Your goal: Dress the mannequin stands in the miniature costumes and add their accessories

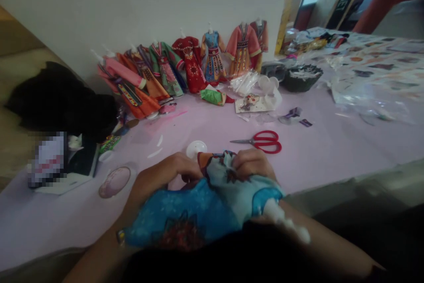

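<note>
A small blue and pale grey-green doll dress (pixel 185 212) with dark red flower patterns lies spread over my wrists, close to my body. My left hand (pixel 180 167) is closed at its far left edge, beside an orange patch; the fingertips are partly hidden. My right hand (pixel 252 163) pinches the bunched pale cloth at the top. White fluffy stuffing (pixel 288 223) sticks out of the blue-edged opening at the right, over my right forearm. Just beyond my hands are a white round disc (pixel 196 148) and red-handled scissors (pixel 267 141).
Several dressed headless dolls (pixel 213 55) lean along the wall. A dark bowl (pixel 303 77) with white bits, clear plastic packaging (pixel 374 102) and a green packet (pixel 212 96) lie on the pink table (pixel 324 155). At left are an oval hoop (pixel 115 182), a phone (pixel 49 159) and a black bag (pixel 59 97).
</note>
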The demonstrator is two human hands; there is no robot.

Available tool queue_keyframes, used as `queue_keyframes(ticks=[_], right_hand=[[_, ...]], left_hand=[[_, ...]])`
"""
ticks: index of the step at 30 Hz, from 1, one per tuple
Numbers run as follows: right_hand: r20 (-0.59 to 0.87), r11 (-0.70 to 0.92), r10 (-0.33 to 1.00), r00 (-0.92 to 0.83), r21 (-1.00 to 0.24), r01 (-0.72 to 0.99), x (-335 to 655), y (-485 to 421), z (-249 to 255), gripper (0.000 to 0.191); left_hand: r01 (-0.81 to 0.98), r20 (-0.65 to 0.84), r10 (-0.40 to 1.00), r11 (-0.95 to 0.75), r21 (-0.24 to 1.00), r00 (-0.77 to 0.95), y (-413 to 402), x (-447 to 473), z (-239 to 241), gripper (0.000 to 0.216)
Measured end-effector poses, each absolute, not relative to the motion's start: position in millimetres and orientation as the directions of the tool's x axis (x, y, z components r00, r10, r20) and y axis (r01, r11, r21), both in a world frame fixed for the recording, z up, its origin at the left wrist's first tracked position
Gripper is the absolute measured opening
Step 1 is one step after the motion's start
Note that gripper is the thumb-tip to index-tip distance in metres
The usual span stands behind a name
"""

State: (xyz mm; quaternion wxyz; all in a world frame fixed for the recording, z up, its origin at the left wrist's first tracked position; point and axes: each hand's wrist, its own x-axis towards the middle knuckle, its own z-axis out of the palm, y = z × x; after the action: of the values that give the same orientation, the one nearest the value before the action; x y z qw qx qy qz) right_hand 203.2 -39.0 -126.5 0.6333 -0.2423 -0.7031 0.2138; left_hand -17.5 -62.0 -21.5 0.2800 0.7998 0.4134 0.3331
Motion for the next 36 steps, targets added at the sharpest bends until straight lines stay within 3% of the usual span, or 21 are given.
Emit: queue_keyframes(ticks=[4, 9, 13, 18, 24, 31, 36], right_hand=[[0.746, 0.748, 0.664, 0.054, -0.660, -0.071, 196, -31, -101, 0.032], [0.567, 0.552, 0.817, -0.107, -0.822, -0.144, 182, -19, -75, 0.020], [0.553, 0.525, 0.817, -0.160, -0.830, -0.188, 172, -11, -67, 0.023], [0.564, 0.538, 0.816, -0.127, -0.822, -0.189, 162, -9, -65, 0.029], [0.568, 0.532, 0.810, -0.148, -0.816, -0.226, 159, -12, -63, 0.029], [0.519, 0.465, 0.826, -0.219, -0.847, -0.256, 161, -14, -60, 0.027], [0.522, 0.470, 0.828, -0.203, -0.845, -0.256, 162, -12, -65, 0.031]], left_hand=[[0.497, 0.314, 0.913, -0.406, 0.767, 0.262, -65, -11, -20, 0.013], [0.497, 0.370, 0.909, -0.415, 0.762, 0.191, -66, -3, -19, 0.016], [0.471, 0.418, 0.892, -0.446, 0.761, 0.171, -67, -6, -22, 0.027], [0.480, 0.493, 0.862, -0.484, 0.731, 0.118, -63, -21, -29, 0.015], [0.344, 0.464, 0.883, -0.458, 0.820, 0.068, -59, -32, -29, 0.021], [0.214, 0.367, 0.911, -0.403, 0.890, 0.186, -63, -26, -24, 0.031], [0.366, 0.330, 0.900, -0.421, 0.830, 0.285, -64, -33, -20, 0.019]])
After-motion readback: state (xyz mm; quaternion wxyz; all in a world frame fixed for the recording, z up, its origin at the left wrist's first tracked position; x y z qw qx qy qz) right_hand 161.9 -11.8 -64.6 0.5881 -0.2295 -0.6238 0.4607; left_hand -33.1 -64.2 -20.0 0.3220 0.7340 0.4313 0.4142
